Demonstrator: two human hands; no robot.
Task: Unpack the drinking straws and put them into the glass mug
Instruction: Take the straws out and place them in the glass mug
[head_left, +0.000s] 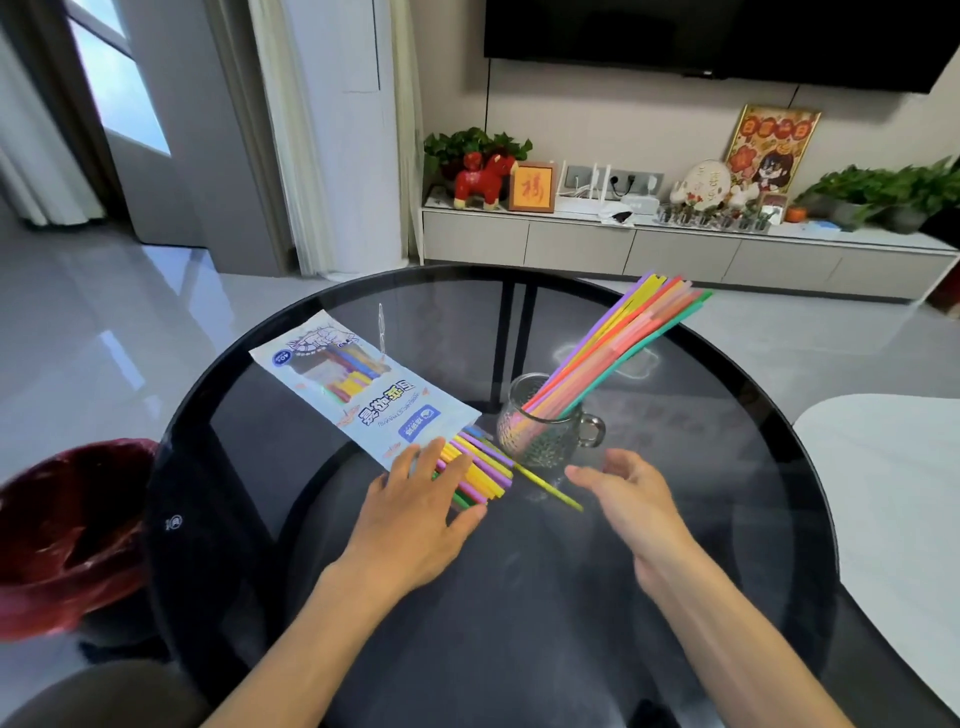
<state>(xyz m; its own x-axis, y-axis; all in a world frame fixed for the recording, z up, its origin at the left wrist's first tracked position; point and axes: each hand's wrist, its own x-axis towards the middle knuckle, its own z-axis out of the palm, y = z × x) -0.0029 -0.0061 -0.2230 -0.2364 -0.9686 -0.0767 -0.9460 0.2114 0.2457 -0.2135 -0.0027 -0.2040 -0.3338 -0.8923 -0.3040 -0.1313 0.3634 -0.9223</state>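
A white and blue straw packet (358, 387) lies flat on the round dark glass table (727, 467), its open end toward me. Several coloured straws (480, 465) stick out of that end. My left hand (421, 506) rests on them with straight, spread fingers. One yellow-green straw (550, 487) lies loose beside them. The glass mug (545, 431) stands just right of the packet with a bundle of straws (623, 340) leaning out to the upper right. My right hand (631, 491) hovers relaxed in front of the mug, holding nothing.
A bin with a red liner (67, 535) stands on the floor at the left of the table. A white surface (898, 499) borders the table on the right. A TV cabinet (675, 249) with ornaments and plants runs along the far wall.
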